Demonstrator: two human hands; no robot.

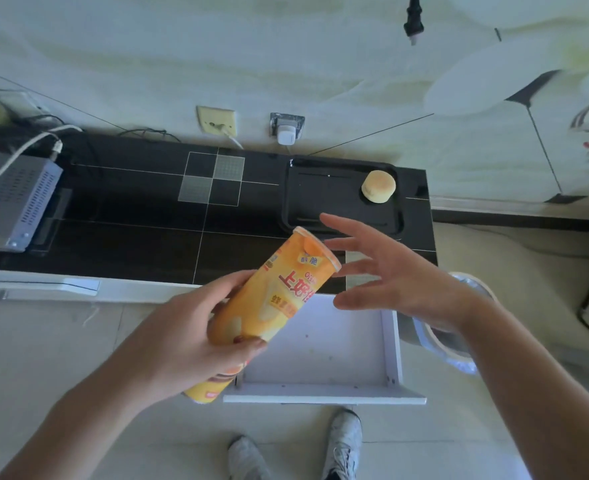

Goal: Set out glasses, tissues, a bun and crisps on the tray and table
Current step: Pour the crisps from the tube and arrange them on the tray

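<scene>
My left hand [196, 334] grips an orange crisps can [279, 292] round its lower half. The can is tilted, its lidded top pointing up and right toward the tray. My right hand [390, 271] hovers just right of the can's top with fingers spread, holding nothing. A black tray [307, 202] lies on the dark table [130, 220] by the wall. A round pale bun [378, 186] sits in the tray's far right corner. No glasses or tissues are in view.
A white drawer [324, 362] stands pulled out below the table's front edge. A grey box with cables [12, 199] sits at the table's left end. Wall sockets with a plugged charger [287, 128] are behind. A bin with a liner [455, 334] stands right of the drawer.
</scene>
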